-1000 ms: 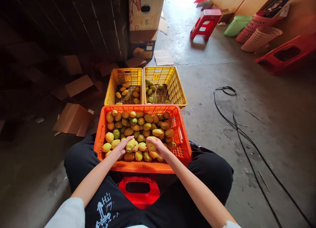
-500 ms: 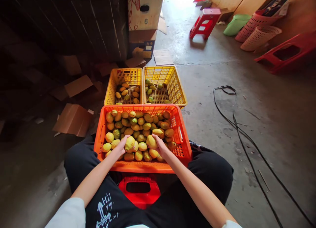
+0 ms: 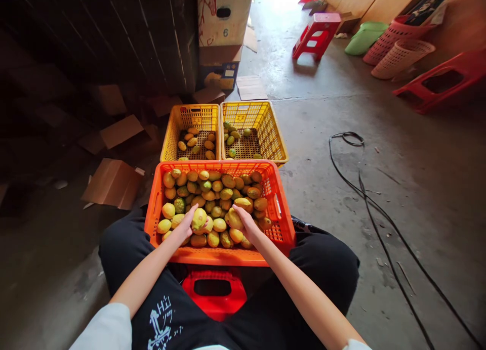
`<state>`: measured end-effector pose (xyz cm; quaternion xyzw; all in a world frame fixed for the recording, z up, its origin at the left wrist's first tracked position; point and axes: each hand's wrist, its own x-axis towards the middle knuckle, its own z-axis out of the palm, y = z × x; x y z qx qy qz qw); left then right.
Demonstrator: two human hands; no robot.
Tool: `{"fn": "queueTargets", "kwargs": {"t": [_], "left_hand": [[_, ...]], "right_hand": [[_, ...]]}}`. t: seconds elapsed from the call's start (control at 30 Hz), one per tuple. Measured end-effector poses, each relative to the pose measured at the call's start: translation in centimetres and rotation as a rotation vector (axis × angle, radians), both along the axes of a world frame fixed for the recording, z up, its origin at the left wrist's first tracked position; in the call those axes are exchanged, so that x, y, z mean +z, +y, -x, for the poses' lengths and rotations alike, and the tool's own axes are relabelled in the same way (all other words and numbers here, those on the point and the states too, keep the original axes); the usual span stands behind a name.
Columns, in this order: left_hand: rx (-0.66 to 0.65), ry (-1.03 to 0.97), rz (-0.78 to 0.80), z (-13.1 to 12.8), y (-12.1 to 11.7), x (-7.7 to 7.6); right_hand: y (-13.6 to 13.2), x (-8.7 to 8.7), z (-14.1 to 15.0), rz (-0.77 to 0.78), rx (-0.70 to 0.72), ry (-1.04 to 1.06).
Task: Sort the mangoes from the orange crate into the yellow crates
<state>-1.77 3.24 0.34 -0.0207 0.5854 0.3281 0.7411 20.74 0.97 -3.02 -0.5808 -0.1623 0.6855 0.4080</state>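
An orange crate (image 3: 228, 259) filled with yellow and greenish lemons rests in front of my body, between my knees. My left hand (image 3: 187, 226) is closed around a yellow lemon (image 3: 199, 219), held over the near part of the pile. To its right, my right hand (image 3: 246, 222) grips a second lemon (image 3: 233, 218), more dull yellow in tone. Some fingers of both hands are hidden behind the fruit. Loose lemons (image 3: 219, 225) lie between and below the two hands.
Beyond the orange crate stand a left yellow crate (image 3: 164, 142) and a right yellow crate (image 3: 283, 145), each with several fruits. A red stool (image 3: 214, 304) is below me. Cardboard (image 3: 112, 183) lies left; a black cable (image 3: 364, 190) crosses the floor right.
The lemon in my right hand has turned slightly and shows a duller side. The left-hand lemon has rotated a little. Both hands stay in nearly the same place.
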Motion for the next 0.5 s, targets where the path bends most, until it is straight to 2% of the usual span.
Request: {"fn": "queueTargets", "kwargs": {"t": [0.17, 0.3, 0.5], "left_hand": [[-0.099, 0.044, -0.190, 0.4, -0.4, -1.1], [-0.189, 0.077, -0.249, 0.4, -0.8, -2.1], [-0.144, 0.095, -0.380, 0.5, -1.0, -2.5]], "right_hand": [[0.0, 0.6, 0.2, -0.019, -0.040, -0.060], [0.0, 0.2, 0.3, 0.006, -0.054, -0.083], [-0.4, 0.0, 0.6, 0.028, -0.048, -0.111]]}}
